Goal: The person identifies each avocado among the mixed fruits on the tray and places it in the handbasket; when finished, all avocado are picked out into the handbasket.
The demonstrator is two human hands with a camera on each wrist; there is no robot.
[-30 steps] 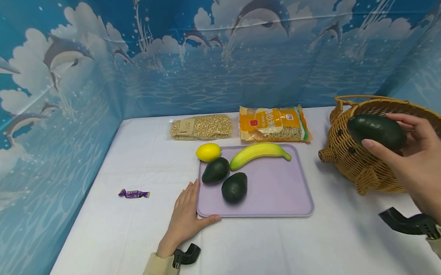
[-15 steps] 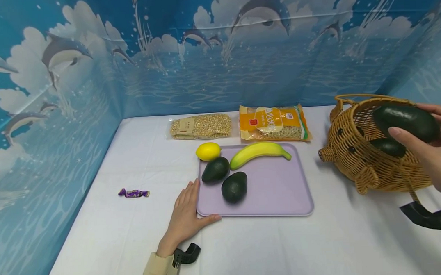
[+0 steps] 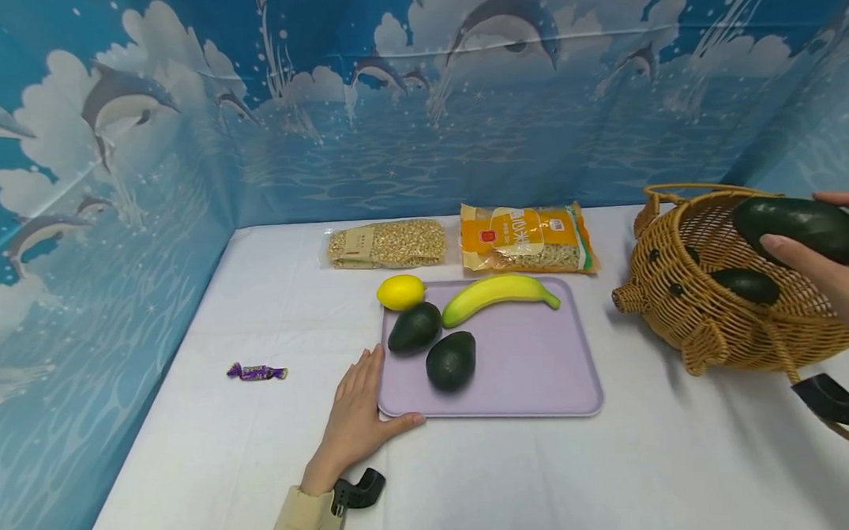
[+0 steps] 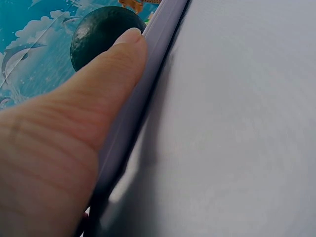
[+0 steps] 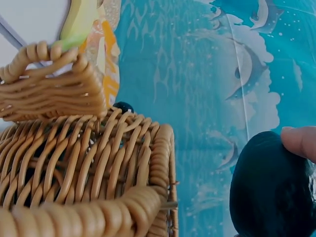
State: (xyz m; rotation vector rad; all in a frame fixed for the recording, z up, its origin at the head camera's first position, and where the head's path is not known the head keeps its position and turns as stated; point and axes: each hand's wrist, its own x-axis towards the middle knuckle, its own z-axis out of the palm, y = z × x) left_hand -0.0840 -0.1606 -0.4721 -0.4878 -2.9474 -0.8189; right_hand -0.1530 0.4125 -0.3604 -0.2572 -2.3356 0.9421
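Observation:
In the head view my right hand (image 3: 848, 278) pinches a dark green avocado (image 3: 800, 226) between thumb and fingers, above the mouth of a wicker pig-shaped basket (image 3: 672, 317). A second avocado (image 3: 747, 285) lies inside that basket. The right wrist view shows the gripped avocado (image 5: 271, 187) beside the wicker basket (image 5: 89, 163). My left hand (image 3: 356, 410) rests flat with spread fingers at the near left corner of a lilac tray (image 3: 529, 371). On the tray are two avocados (image 3: 452, 362) and a banana (image 3: 500, 296); a lemon (image 3: 401, 292) sits at its far left corner.
Behind the tray lie a clear bag of grains (image 3: 388, 245) and an orange-and-clear bag of grains (image 3: 528, 239). A purple wrapped candy (image 3: 257, 372) lies on the white cloth to the left. A dolphin-print curtain (image 3: 419, 139) encloses the back and sides.
My right hand has carried the avocado rightward from in front of the basket to over its opening, which uncovers the avocado inside. The left hand has stayed at the tray's corner.

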